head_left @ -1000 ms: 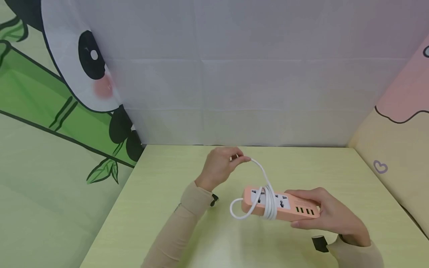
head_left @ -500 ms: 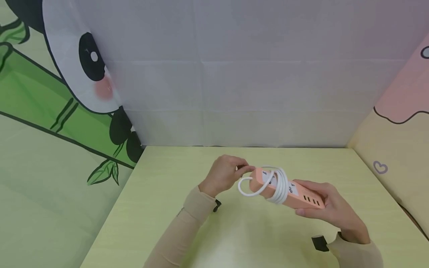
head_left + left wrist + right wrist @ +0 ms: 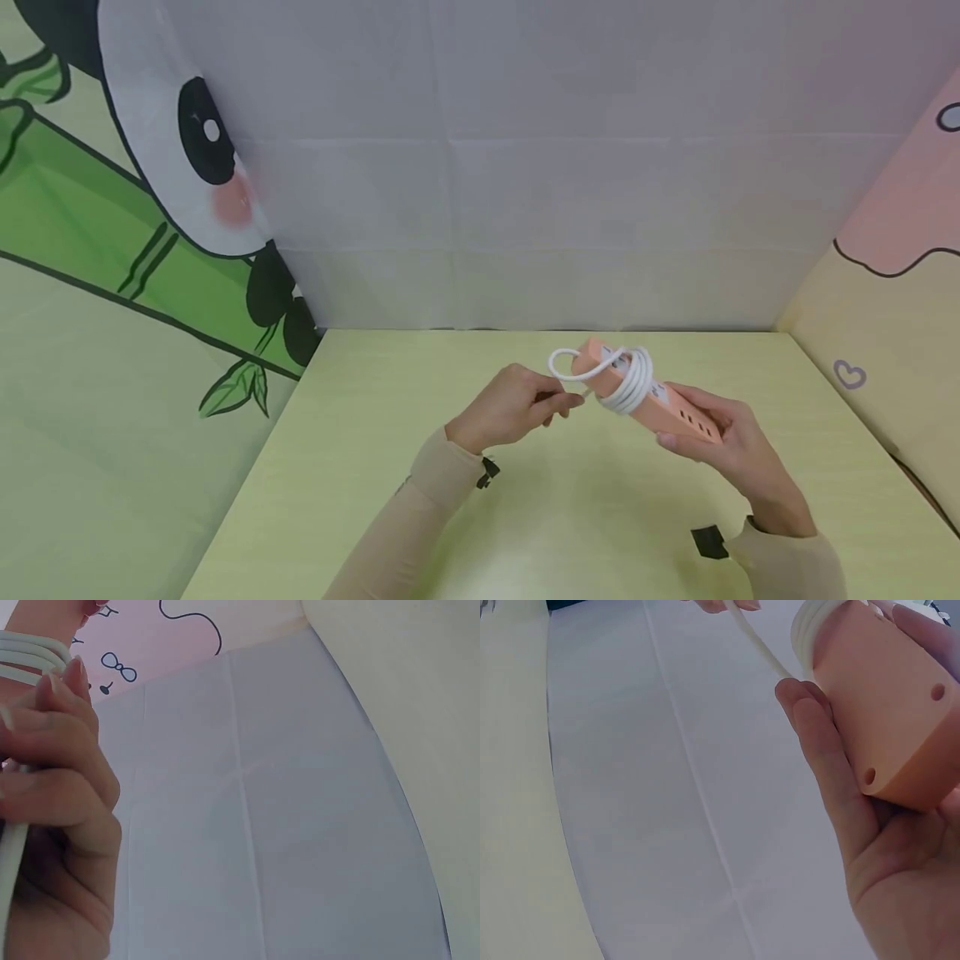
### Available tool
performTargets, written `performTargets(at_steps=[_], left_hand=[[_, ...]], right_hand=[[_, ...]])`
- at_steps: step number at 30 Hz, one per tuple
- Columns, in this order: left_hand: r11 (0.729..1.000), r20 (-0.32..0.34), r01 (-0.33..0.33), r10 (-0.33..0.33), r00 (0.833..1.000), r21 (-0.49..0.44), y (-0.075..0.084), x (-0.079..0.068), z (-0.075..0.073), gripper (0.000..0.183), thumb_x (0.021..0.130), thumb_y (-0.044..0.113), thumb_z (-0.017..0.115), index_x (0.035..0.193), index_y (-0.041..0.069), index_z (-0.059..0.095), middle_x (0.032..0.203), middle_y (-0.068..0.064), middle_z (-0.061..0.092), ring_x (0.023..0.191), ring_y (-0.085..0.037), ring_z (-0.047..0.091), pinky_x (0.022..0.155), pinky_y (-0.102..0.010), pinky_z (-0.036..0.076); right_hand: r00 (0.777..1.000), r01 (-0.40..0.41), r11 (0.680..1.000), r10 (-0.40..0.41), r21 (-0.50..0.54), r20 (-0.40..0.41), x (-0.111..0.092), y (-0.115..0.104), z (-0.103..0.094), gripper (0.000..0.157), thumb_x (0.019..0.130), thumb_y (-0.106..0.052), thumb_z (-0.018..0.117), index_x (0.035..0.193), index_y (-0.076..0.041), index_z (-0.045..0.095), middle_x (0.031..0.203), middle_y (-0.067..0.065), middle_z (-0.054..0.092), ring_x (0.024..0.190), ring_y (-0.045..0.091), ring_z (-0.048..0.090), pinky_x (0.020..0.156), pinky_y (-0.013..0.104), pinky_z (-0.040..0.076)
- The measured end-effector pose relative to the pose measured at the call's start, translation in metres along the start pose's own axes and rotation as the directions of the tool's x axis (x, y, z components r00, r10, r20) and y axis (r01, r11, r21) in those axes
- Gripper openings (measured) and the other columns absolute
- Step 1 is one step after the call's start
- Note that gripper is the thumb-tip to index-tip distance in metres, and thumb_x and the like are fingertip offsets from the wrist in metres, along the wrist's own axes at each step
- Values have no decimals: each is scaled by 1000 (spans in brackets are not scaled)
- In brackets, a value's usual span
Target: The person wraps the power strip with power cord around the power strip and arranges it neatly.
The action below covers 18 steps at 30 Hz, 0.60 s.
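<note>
A peach power strip (image 3: 660, 416) with sockets and a row of small slots is held up over the table, its far end tilted up to the left. My right hand (image 3: 738, 437) grips its near end, thumb on one side and fingers on the other. White cord (image 3: 635, 382) is wound in several turns around its middle, and a loose loop stands out at the far end. My left hand (image 3: 517, 408) pinches the free length of cord just left of the strip. In the left wrist view, cord (image 3: 10, 866) also runs through the curled fingers (image 3: 67, 799).
The pale yellow table (image 3: 315, 467) lies beneath both hands. A plain grey-white cloth (image 3: 525, 192) hangs behind its back edge. Printed cartoon cloths stand at the left (image 3: 90, 400) and right (image 3: 885, 317) sides.
The strip's far end has swung upward and the strip has risen. My left hand has moved down and right, taking the cord from above the strip to below its far end.
</note>
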<state>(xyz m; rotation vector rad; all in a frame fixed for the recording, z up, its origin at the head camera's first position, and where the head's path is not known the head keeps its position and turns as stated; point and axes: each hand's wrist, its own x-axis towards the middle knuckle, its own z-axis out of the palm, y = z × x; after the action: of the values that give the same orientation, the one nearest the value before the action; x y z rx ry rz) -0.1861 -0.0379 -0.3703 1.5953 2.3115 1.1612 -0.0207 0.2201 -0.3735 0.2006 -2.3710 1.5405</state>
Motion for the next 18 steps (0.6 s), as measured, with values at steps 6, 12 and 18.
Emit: performTargets(at_steps=[6,12,18], left_hand=[[1000,-9,-9,9,1000,7,3,-5,0,31,99,28,67,70,18,70,60,10,59,47,0,46,50,-16,43],[999,12,-22,22,1000,36,8,-13,0,35,102,32,62,71,18,68,57,9,54,46,1,43,51,-15,40],[999,69,1,2,998,-43,14,-27,-1,37,105,32,57,72,18,63,57,9,52,42,2,44,48,-17,44]], right_hand=[[999,-38,998,36,-59,-37,2,1,6,53,88,4,73,139,-1,58,107,-7,67,82,14,57,62,28,52],[996,-62,992,55,-106,-71,3,3,11,54,89,-2,75,140,-1,58,105,-8,66,79,14,58,60,29,53],[981,-115,981,86,-159,-176,3,5,13,53,89,-8,77,139,-2,59,98,-10,66,76,11,57,57,27,51]])
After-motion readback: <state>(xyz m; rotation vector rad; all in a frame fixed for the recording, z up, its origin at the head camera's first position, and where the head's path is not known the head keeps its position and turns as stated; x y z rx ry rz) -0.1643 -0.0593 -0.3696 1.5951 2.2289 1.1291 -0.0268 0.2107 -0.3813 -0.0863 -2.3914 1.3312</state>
